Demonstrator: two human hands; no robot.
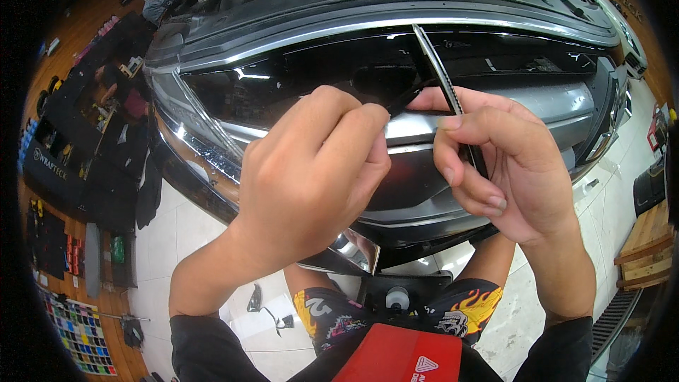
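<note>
With the left hand (304, 163) curled closed, apparently pinching a dark strip (405, 98) between both hands, and the right hand (520, 163) half-curled around a snap-off knife (440, 73), trimming before the car front (247, 88) looks begun, unfinished.

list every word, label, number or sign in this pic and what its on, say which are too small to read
Wording isn't copied here, only where print shows.
Red panel at the person's waist: white triangular emblem, partial lettering.
Black cabinet, picture left: pale emblem and lettering.
Brown wall, upper right: pale lettering.
Shorts, left leg: pale number-like mark.
Colour chart, lower left: any labels too small to read.
</note>
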